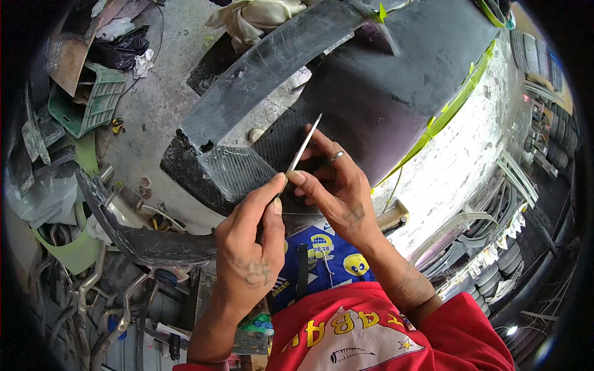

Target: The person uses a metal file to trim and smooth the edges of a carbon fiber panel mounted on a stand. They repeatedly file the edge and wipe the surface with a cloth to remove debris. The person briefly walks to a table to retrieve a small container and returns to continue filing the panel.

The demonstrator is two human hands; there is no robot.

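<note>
A thin, pale stick with a pointed tip [305, 143] slants up and away between my hands. My left hand [247, 247] pinches its lower end between thumb and index finger. With the thumb laid against the stick just above that, my right hand [340, 191] closes on it too; its fingers curl behind and are partly hidden. A ring shows on one right finger. Beyond and below the hands lies a large dark car bumper [365, 93], with a mesh-textured patch [238, 176] at its near left corner. The stick appears apart from the bumper.
Yellow-green tape [427, 133] runs along the bumper's right edge. A beige cloth [253, 18] lies at its far side. On the left are a green crate [102, 99], a black plastic bag [120, 49] and metal pipes [86, 297]. Dark trim parts [458, 241] lie on the right.
</note>
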